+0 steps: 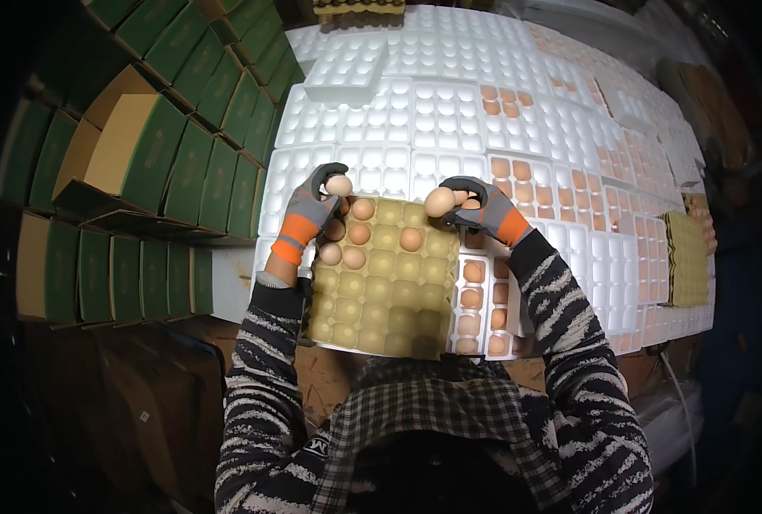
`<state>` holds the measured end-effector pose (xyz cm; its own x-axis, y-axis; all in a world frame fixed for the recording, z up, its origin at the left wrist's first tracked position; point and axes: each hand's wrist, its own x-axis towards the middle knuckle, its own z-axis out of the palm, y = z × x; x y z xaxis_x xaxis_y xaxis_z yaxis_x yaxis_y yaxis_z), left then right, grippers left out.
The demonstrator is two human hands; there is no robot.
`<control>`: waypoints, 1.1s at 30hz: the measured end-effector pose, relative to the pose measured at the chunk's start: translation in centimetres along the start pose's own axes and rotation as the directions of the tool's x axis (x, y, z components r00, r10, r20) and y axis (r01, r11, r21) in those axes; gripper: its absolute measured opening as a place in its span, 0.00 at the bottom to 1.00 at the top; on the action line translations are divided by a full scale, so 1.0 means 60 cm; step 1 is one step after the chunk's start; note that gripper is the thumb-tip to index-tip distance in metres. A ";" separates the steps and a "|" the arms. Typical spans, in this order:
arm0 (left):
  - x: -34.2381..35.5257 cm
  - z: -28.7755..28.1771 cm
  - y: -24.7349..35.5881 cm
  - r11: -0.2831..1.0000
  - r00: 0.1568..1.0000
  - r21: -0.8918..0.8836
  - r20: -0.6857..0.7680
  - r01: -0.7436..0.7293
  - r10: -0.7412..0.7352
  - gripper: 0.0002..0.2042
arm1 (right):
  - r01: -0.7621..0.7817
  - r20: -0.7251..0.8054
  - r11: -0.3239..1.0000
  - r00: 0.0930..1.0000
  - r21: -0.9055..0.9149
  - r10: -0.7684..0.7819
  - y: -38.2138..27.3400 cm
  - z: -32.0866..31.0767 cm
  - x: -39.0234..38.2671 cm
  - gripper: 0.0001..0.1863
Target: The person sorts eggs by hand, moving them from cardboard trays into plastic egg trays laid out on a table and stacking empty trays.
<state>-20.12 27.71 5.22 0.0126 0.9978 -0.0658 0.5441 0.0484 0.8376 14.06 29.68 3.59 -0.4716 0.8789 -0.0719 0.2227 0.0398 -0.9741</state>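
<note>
My left hand [317, 199], in a grey and orange glove, is closed around a pale egg [339, 186] above the far left corner of a yellowish pulp egg tray [389, 295]. Over the tray's far right corner my right hand [475, 206], gloved alike, grips a light brown egg [439, 202]; more eggs show partly between its fingers. Several brown eggs [359, 233] sit in the tray's left columns, and a single egg [411, 239] lies further right. The near cups hold nothing. Right beside the tray, white foam trays [485, 300] carry brown eggs.
White foam egg trays [355, 120] cover the table, some with eggs in them. Green cardboard boxes [184, 171] are stacked along the left, one with its flap raised. Another pulp tray [686, 259] stands at the right, and a pulp tray stack [360, 10] at the far edge.
</note>
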 end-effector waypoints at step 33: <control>0.262 0.412 0.127 0.827 0.992 0.562 0.120 -0.030 -0.046 0.19 | -0.369 -0.367 0.621 0.920 -0.691 0.137 0.115 -0.389 0.020 0.18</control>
<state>4.95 42.59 -2.83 0.0887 0.9817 -0.1687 0.9208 -0.0162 0.3898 34.96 42.11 1.78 -0.0899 0.9886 -0.1211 0.9021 0.0293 -0.4306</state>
